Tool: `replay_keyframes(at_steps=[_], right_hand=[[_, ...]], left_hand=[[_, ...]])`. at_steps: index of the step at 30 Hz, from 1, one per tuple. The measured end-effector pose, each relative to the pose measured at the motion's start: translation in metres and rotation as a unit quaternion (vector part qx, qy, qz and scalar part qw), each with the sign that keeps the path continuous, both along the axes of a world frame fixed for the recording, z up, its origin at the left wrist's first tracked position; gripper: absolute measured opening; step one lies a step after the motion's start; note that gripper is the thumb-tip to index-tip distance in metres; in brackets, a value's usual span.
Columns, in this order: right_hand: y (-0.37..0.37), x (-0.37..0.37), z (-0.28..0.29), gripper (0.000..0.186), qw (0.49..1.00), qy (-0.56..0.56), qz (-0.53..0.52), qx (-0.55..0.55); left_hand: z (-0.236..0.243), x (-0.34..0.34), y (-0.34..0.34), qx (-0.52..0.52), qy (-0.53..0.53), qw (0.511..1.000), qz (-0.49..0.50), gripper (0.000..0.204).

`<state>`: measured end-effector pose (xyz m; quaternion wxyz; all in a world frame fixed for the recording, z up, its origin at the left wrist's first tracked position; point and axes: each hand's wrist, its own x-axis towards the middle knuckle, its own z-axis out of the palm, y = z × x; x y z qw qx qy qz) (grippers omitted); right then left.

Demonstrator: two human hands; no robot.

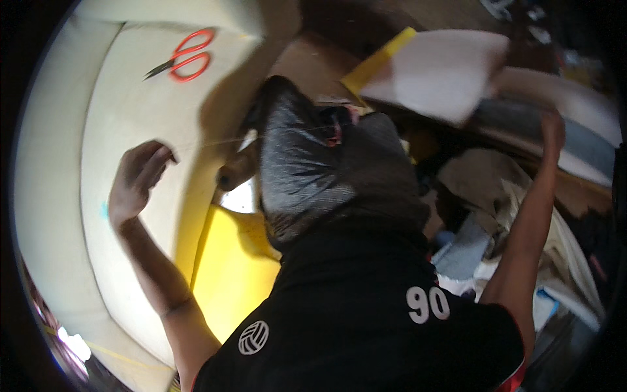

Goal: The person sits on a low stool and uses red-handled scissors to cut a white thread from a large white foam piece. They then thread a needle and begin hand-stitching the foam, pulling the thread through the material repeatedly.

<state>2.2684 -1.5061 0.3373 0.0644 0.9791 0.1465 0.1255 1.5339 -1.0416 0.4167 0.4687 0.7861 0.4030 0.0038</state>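
My left hand (139, 179) is raised over the cream padded seat, fingers curled and pinched on a thin pale thread (238, 139). The thread runs right across my lap, over the grey cloth on my legs (313, 176), and is lost from sight near a small dark and reddish item (336, 127). My right hand (552, 130) is stretched far out to the right, against a rolled white and grey piece (575, 140). Its fingers are blurred, so I cannot see whether they hold anything. Scissors (189, 57) with orange-red loop handles lie on the seat, beyond my left hand.
The cream padded seat (59, 189) fills the left side. A yellow sheet (228, 261) lies between it and my legs. A whitish panel with a yellow edge (437, 72) is ahead on the right. Crumpled cloths (483, 179) lie heaped beside my right leg.
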Motion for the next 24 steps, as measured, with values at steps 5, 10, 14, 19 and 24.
replay_keyframes(at_steps=[5, 10, 14, 19, 24], right_hand=[[0.158, -0.162, -0.033, 0.038, 0.919, 0.181, 0.245, 0.250], [0.341, -0.391, -0.012, 0.022, 0.658, 0.350, 0.546, 0.383], [0.464, -0.468, -0.010, 0.023, 0.590, 0.220, 0.691, 0.355], [0.519, -0.502, 0.024, 0.019, 0.656, 0.205, 0.716, 0.124], [0.541, -0.511, -0.015, 0.018, 0.686, 0.149, 0.707, 0.083]], left_hand=[[-0.005, 0.007, -0.010, -0.021, -0.077, 0.992, 0.096, 0.034], [-0.004, -0.004, -0.013, 0.000, -0.148, 0.976, 0.158, 0.032], [0.004, -0.012, -0.008, -0.026, -0.259, 0.944, 0.205, 0.030], [0.004, -0.024, -0.016, -0.031, -0.303, 0.921, 0.242, 0.029], [-0.001, -0.025, -0.014, -0.038, -0.309, 0.920, 0.237, 0.029]])
